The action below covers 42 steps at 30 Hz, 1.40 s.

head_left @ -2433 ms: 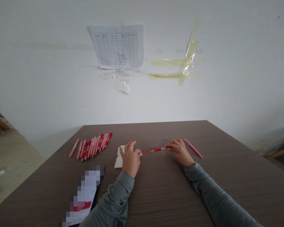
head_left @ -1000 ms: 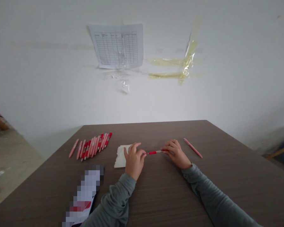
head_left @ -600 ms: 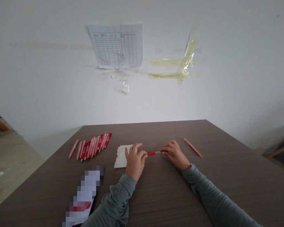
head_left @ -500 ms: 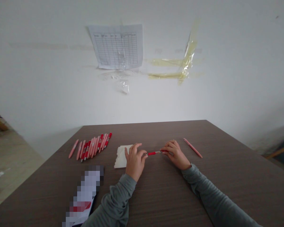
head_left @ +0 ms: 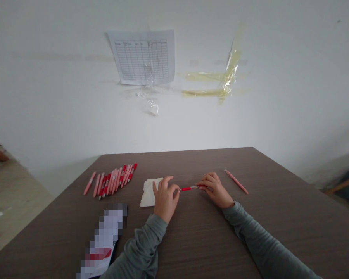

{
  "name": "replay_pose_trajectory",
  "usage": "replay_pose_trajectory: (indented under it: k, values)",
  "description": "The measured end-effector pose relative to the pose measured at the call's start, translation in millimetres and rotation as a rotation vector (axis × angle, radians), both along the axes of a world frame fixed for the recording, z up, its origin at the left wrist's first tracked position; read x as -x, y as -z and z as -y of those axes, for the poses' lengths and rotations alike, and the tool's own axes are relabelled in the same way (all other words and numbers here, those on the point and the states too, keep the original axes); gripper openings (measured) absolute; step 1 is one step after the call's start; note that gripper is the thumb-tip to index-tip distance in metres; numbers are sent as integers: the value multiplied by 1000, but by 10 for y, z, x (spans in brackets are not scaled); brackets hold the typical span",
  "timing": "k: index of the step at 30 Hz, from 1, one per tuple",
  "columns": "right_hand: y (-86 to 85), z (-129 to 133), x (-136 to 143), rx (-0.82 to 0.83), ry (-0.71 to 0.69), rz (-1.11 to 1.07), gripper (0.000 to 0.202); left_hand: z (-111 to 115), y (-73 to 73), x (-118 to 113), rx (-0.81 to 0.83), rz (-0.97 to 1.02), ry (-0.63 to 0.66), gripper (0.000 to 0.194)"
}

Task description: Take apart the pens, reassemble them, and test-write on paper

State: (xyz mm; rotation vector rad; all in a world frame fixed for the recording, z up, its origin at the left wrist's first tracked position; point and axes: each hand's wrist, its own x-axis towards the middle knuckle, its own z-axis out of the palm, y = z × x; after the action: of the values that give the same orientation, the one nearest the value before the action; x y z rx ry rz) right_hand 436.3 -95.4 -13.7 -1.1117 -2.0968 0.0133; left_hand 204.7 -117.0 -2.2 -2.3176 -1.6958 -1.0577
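Observation:
Between my two hands a red pen [head_left: 186,188] is held level above the brown table [head_left: 203,240]. My left hand [head_left: 165,198] pinches its left end with thumb and forefinger, the other fingers raised. Around its right end the fingers of my right hand [head_left: 214,189] are closed, hiding that part. A piece of white paper [head_left: 147,193] lies partly behind my left hand. To the right of my right hand rests a single pink pen [head_left: 236,181].
At the table's left lies a row of pink and red pens [head_left: 113,181]. Nearer to me is a long, blurred-out packet [head_left: 106,236] beside my left sleeve. A white wall with a taped printed sheet [head_left: 144,58] stands behind the table.

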Motion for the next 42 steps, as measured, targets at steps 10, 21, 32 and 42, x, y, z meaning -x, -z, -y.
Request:
replay_pose_trajectory:
  k: [10,21,32,42]
  values:
    - [22,-8,-2,-8,-8,-1,17,10,-7,-5,-17,-2,7,10]
    - [18,-20,-27,-12,13,-11,17,-1,-25,21,22,-24,-41,14]
    - [67,-73,-133,-6,89,-19,16,-14,-1,79,211,-130,-156,5]
    - [15,-44,-115,-11,100,-7,17,-27,68,72,206,-162,-159,4]
